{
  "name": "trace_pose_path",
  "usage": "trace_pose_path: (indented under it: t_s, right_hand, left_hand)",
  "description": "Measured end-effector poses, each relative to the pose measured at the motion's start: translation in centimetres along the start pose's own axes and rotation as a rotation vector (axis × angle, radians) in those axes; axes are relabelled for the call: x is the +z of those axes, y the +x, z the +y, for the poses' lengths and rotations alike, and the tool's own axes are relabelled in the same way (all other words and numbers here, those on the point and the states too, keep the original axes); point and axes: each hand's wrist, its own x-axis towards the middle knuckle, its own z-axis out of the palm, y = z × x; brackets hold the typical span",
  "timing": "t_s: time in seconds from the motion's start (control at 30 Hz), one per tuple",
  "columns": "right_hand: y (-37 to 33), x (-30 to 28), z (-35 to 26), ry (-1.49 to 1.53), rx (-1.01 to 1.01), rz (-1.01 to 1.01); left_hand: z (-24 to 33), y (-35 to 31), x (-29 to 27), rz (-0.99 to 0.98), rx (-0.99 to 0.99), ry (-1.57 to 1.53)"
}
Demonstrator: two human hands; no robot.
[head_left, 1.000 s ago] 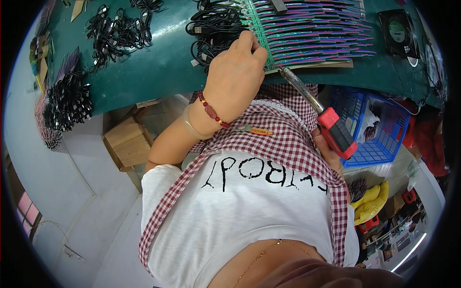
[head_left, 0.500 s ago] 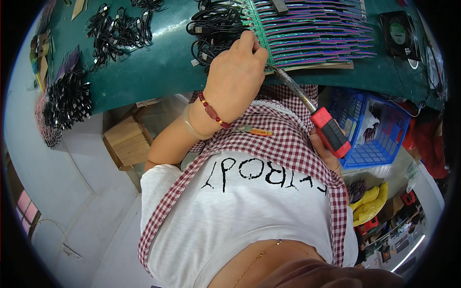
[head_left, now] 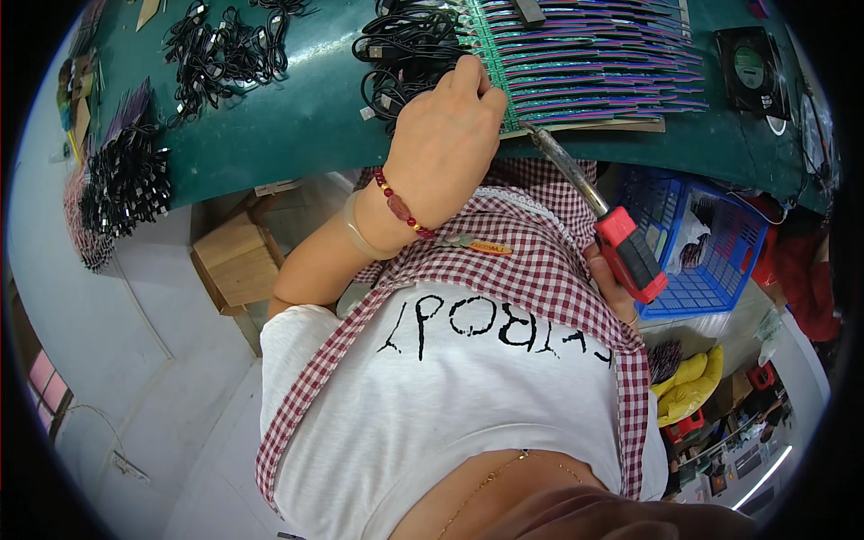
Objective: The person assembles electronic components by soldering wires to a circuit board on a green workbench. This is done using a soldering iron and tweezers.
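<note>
Your left hand point(head_left: 445, 144) covers the spot beneath it: its fingers point(head_left: 468, 79) are bent and drawn close together, their tips turned away, so it is impossible to tell whether they pinch anything. Most of your right hand point(head_left: 607, 277) is hidden behind the red and black handle of a soldering iron point(head_left: 576, 180), which it grips. The far ends of the green strip point(head_left: 490, 54) and of the black cables point(head_left: 396, 49) are cut off by the upper edge of the view.

The green strip lies on the green tabletop point(head_left: 315, 135), just to the right of your left fingertips, its near end beside your knuckles. Coloured wires point(head_left: 598, 67) fan out from it to the right in close rows; the black cables, with small metal plugs, lie to its left, partly under your hand. The iron slants far and left from your right hand, its metal tip just beside the strip's near end and to the right of your left fingers.

Farther left on the tabletop is another heap of black leads point(head_left: 225, 58); a blue basket point(head_left: 702, 279) is near and right, below the tabletop.
</note>
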Motion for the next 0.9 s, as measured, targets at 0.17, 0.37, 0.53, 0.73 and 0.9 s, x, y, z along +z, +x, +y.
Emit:
trace_pose_path:
  t_s: [0.17,0.37,0.53,0.73,0.9]
  right_hand:
    - [-0.1,0.1,0.4,-0.086,-0.058,-0.007]
    - [0.1,0.1,-0.1,-0.003,-0.007,-0.057]
    - [0.5,-0.1,-0.6,-0.060,-0.056,-0.101]
    - [-0.4,0.2,0.2,-0.009,-0.038,-0.005]
    - [-0.4,0.4,0.2,0.033,0.004,-0.011]
  left_hand:
    - [0.1,0.1,0.0,0.000,-0.006,0.001]
    - [0.2,0.0,-0.1,0.007,-0.009,0.004]
    - [0.2,0.1,-0.2,-0.002,-0.005,-0.018]
    - [0.1,0.0,-0.3,-0.007,0.009,-0.013]
    - [0.1,0.1,-0.3,-0.013,0.006,-0.004]
